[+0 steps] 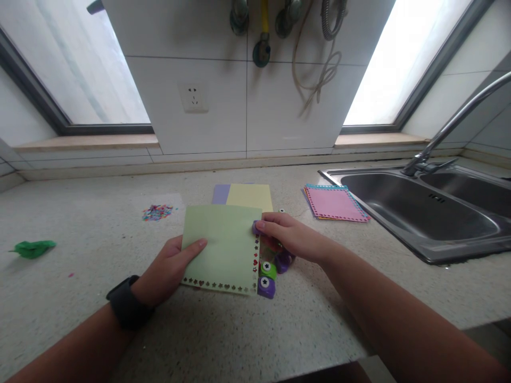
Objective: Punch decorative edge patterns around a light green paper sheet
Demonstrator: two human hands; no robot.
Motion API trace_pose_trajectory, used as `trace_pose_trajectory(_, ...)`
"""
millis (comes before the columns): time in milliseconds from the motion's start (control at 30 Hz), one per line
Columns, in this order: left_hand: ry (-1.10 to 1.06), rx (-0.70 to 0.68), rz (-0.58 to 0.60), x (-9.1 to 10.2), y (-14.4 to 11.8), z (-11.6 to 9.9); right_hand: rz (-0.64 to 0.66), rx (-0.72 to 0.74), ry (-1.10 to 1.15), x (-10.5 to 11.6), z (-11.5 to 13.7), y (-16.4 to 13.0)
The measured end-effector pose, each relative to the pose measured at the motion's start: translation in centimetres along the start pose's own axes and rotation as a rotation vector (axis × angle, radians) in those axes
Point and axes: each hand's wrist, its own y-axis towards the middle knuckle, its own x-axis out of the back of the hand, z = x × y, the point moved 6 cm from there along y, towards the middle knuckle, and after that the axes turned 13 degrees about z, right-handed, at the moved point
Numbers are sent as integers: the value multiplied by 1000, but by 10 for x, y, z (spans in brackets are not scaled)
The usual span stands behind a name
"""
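A light green sheet of paper [221, 244] is held up by my left hand [171, 263], thumb on its front and fingers behind its left edge. Small star and heart shapes are cut out along its bottom edge and part of its right edge. My right hand [281, 231] grips a small purple paper punch [256, 227] at the sheet's upper right edge. Just below that hand lie a green punch [268, 269], a purple punch with a star [266, 287] and another purple punch [283, 261], partly hidden.
Pale yellow and lilac sheets [251, 196] lie behind the green one. Pink, blue and orange punched sheets [337, 204] are stacked near the steel sink [399, 213]. Paper confetti [157, 212] and a crumpled green thing [34, 248] lie on the left of the counter [99, 223].
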Motion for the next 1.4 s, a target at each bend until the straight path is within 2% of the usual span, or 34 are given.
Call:
trace_pose_trajectory(300,20,20,-16,1,-2,2,7,42,13,1,-3,3)
trace_pose_trajectory(500,0,10,-29,2,-2,1,15,-15,-46,2,-7,3)
trace_pose_trajectory(667,-13,12,-24,1,-1,0,6,14,30,2,-9,4)
trace_pose_trajectory(1400,5,16,-33,1,-3,-3,-6,21,-12,1,-6,4)
